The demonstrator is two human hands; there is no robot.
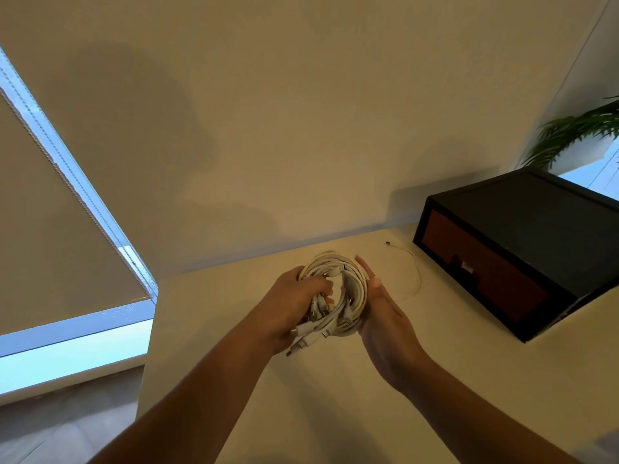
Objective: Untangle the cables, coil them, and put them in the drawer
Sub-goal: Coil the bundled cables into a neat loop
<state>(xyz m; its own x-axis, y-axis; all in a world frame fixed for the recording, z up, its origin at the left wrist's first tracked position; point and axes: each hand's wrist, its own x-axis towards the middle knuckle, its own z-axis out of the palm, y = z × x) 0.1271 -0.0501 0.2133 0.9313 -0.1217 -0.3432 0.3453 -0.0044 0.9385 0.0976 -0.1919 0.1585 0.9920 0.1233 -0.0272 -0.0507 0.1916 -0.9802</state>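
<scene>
A bundle of white cables, wound into a rough coil with several plug ends hanging from its lower edge, is held above the white table. My left hand grips the coil's left side with curled fingers. My right hand lies flat against the coil's right side, its fingers straight. One more thin white cable trails loose on the table to the right. The black drawer box with a brown drawer front stands at the right, its drawer closed.
The table meets the wall behind the hands, and its left edge drops to the floor by a window with a blind. A green plant stands behind the drawer box.
</scene>
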